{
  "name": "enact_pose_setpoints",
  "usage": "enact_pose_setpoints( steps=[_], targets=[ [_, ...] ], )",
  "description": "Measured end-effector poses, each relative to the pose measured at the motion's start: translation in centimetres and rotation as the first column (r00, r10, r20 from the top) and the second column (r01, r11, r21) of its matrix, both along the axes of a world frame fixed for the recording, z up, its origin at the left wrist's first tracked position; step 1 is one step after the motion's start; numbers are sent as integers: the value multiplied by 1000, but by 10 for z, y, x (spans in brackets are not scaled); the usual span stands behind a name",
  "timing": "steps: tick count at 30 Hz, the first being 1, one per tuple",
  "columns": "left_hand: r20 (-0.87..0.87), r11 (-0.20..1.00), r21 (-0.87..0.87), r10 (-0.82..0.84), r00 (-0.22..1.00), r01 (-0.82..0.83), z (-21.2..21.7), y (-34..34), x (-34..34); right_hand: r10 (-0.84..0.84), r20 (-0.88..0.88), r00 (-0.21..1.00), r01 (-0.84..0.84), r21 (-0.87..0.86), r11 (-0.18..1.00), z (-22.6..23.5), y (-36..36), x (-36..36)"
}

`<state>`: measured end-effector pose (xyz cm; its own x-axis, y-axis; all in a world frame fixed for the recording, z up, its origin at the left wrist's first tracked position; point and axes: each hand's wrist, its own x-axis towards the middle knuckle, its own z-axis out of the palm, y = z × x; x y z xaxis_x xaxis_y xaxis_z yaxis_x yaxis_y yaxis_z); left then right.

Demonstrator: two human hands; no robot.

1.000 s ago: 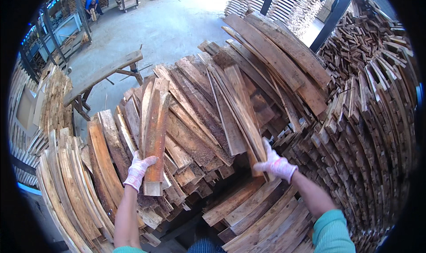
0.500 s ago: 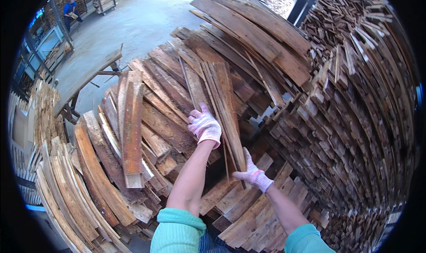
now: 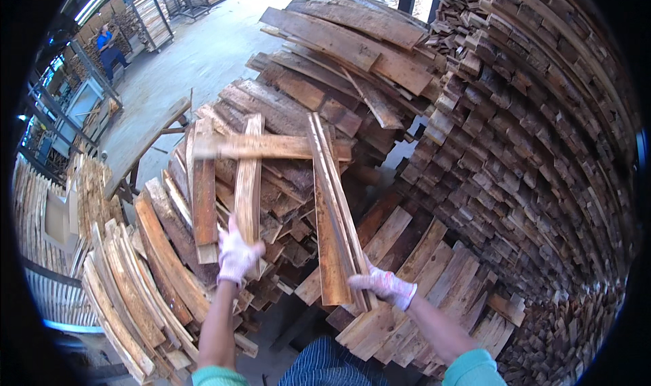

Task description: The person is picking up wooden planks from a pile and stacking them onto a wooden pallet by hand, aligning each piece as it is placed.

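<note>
We stretch both forearms (image 3: 218, 328) forward: our gloved left hand (image 3: 237, 254) points upward, thumb (image 3: 258, 249) spread rightward; our gloved right hand (image 3: 386, 286) grips, its thumb leftward.

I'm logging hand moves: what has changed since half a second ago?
The left hand has moved left, from beside the bundle to a pale board. A blurred board now shows crosswise beyond the hands. The right hand still holds the bundle's near end; the dark board lies as it was.
</note>
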<state>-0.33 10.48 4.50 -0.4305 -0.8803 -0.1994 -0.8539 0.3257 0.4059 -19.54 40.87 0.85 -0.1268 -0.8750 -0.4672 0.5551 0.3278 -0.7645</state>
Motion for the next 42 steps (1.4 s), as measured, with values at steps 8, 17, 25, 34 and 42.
enact_pose_setpoints(
  steps=[8,17,25,34,42],
  targets=[
    [-256,890,455,173,951,-39,3,108,10,-49,7,999,48,42,998,-3,5,27],
    [-377,731,682,376,847,-21,77,38,4,-85,191,978,63,121,991,51,-42,17],
    [-467,489,860,639,611,146,17,159,53,93,65,994,-96,46,994,18,50,90],
    [-464,594,805,639,613,-10,-25,220,14,9,45,999,-12,59,998,-15,77,98],
    [-474,528,815,374,797,236,-35,273,23,163,-172,971,-63,474,879,61,149,70]
  ],
)
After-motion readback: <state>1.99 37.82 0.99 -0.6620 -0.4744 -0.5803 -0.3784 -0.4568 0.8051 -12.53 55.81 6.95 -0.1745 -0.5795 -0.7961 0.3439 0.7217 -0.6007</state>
